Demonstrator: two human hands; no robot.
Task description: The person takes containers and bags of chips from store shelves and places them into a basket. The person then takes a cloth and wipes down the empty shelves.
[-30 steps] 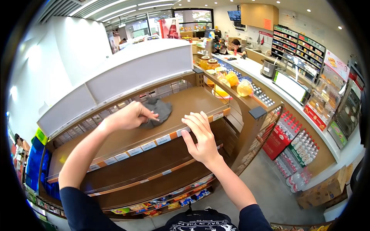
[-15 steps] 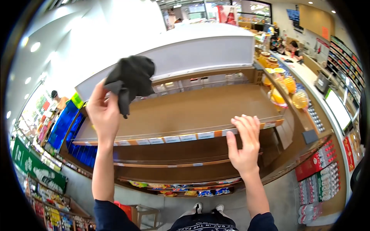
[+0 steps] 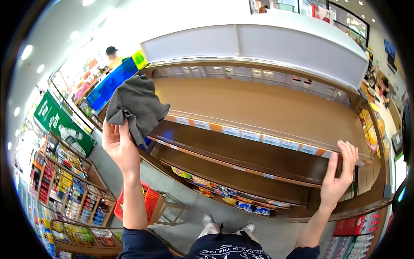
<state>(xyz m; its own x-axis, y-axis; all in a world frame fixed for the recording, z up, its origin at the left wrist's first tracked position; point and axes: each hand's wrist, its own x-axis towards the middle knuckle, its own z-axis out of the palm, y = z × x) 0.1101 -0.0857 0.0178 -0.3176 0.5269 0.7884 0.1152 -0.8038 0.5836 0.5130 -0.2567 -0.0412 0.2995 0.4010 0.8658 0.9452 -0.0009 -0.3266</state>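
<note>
A dark grey cloth (image 3: 137,105) hangs from my left hand (image 3: 120,146), pinched between thumb and fingers. It is held at the left end of the brown top shelf (image 3: 258,103), partly covering that corner. I cannot tell whether the cloth touches the shelf. Near the shelf's right front edge, my right hand (image 3: 338,177) has its thumb and fingers apart and holds nothing. Its fingertips are at the price label strip (image 3: 271,140), which runs along the front edge.
Lower shelves (image 3: 241,157) carry snack packets (image 3: 233,199) at the bottom. A red basket (image 3: 146,203) and a wooden stool (image 3: 168,211) stand at my left. Beyond are a green banner (image 3: 64,123), stocked racks (image 3: 73,181) and a person (image 3: 113,58). Bottle packs (image 3: 353,246) stand at right.
My view has turned to the left. The cloth, in my left hand, has come lower and spread wider, to the shelf's left end. My right hand stays by the front edge, still open.
</note>
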